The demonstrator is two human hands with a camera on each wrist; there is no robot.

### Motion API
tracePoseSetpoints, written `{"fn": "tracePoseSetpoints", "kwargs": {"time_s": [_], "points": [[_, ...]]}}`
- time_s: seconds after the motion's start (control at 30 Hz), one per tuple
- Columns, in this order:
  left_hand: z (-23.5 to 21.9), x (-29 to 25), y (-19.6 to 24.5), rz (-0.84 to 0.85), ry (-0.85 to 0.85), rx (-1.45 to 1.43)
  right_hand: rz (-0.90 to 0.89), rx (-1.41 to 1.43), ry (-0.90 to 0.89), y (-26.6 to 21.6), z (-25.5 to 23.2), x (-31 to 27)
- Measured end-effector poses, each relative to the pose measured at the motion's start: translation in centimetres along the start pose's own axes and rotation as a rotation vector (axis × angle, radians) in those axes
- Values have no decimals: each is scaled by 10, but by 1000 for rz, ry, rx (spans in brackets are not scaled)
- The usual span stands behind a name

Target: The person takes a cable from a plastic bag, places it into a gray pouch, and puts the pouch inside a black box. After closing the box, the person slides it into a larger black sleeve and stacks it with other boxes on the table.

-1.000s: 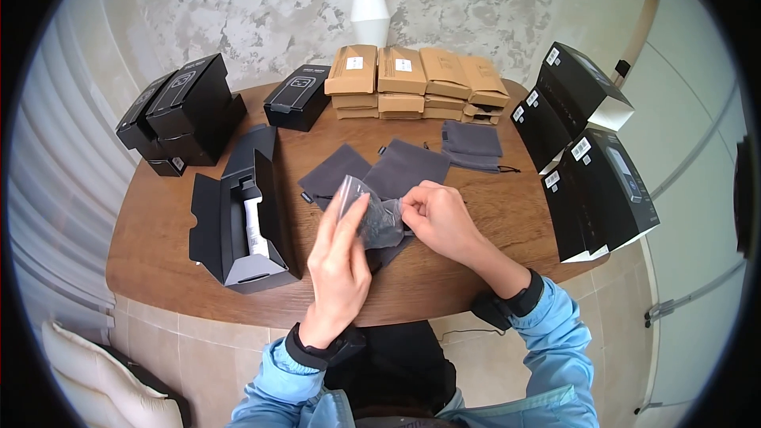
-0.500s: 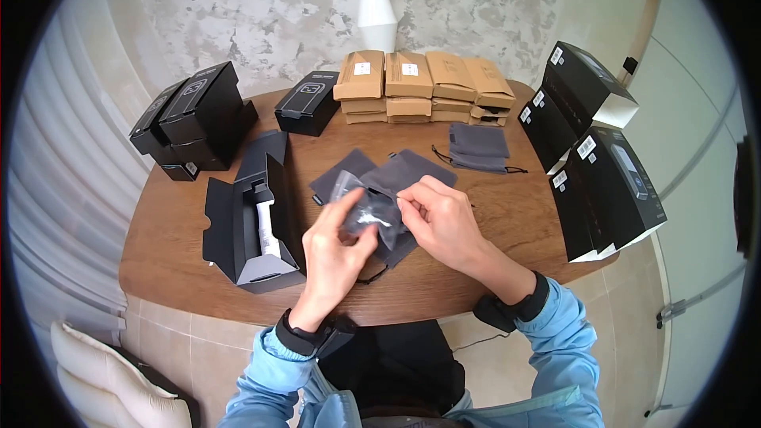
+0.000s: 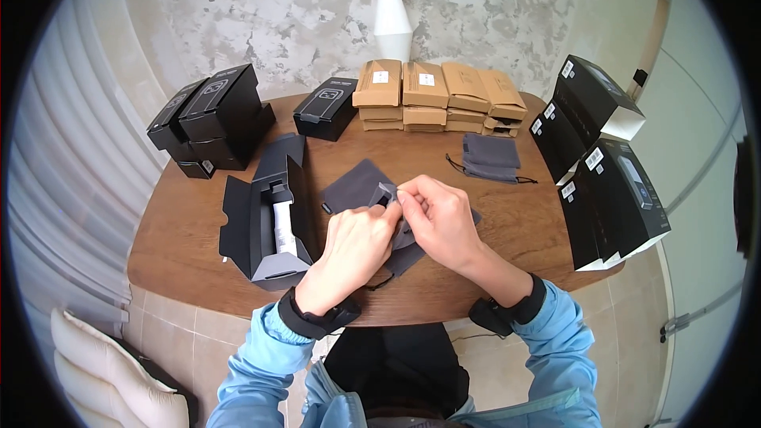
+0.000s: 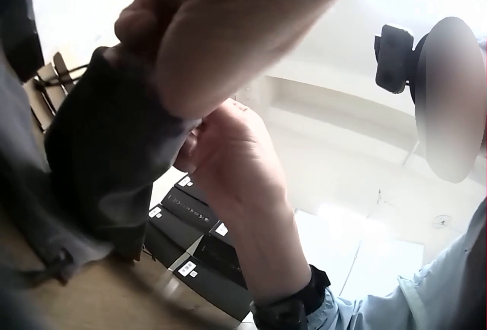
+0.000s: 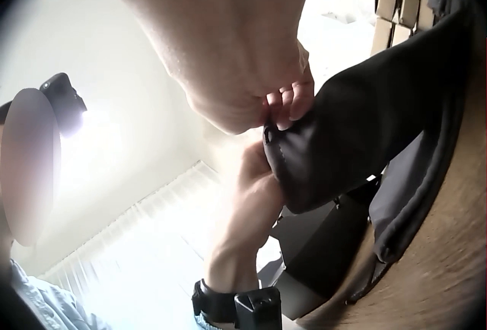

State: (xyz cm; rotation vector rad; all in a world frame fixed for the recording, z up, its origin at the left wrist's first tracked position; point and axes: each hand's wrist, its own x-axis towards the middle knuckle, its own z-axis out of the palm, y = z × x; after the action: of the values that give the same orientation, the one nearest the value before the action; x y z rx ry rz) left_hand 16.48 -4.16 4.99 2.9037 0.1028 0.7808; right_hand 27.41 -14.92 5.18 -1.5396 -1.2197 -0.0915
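Both hands meet above the middle of the table at a dark grey fabric pouch (image 5: 358,117), raised off the wood. My right hand (image 3: 438,214) pinches the stitched edge of its mouth between thumb and fingertips. Against the same mouth, my left hand (image 3: 354,244) has its fingers curled, the tips partly hidden by cloth and by the other hand. A sliver of grey, shiny material (image 3: 403,235) shows beneath the hands. Another grey pouch (image 3: 357,185) lies flat just beyond the left hand, and part of a drawstring pouch (image 3: 412,258) shows under the hands.
An open black box (image 3: 277,261) with a white item inside stands left of the hands. Black boxes (image 3: 222,111) are stacked at back left, brown cartons (image 3: 426,83) at the back, and more black boxes (image 3: 618,198) at right. A folded drawstring pouch (image 3: 490,157) lies back right.
The clear plastic bag that my left hand held is now mostly out of sight. The pouch lying in the middle has been lifted between the hands, and my left hand has moved against my right.
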Motion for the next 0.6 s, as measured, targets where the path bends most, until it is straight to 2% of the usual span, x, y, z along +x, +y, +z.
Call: {"fn": "tracePoseSetpoints", "kwargs": {"time_s": [0.03, 0.13, 0.17, 0.2, 0.27, 0.3, 0.4, 0.47, 0.53, 0.57, 0.6], "points": [[-5, 5, 5, -105, -47, -50, -23, 1, 7, 2, 0, 1], [-8, 14, 0, -163, -2, -66, -79, -1, 5, -4, 0, 1], [-14, 17, -2, -215, -140, -191, -81, -2, 4, -7, -3, 3], [-20, 17, -4, -215, -138, -191, -100, -26, 30, -9, -7, 5], [-29, 17, -9, -310, -246, -807, -120, -50, 60, -8, -13, 10], [-30, 15, -9, -278, -179, -813, -103, -58, 75, -6, -16, 13], [-45, 11, 0, -252, -234, -810, -82, -56, 94, -6, -24, 19], [-43, 9, 7, -236, -166, -753, -115, -87, 90, -9, -28, 23], [-38, 7, 12, -37, -93, -120, -105, -67, 69, -17, -31, 25], [-34, 6, 14, 38, -50, -12, -137, -60, 62, -19, -31, 26], [-36, 8, 17, 39, -51, -12, -170, -53, 55, -22, -32, 27]]}}
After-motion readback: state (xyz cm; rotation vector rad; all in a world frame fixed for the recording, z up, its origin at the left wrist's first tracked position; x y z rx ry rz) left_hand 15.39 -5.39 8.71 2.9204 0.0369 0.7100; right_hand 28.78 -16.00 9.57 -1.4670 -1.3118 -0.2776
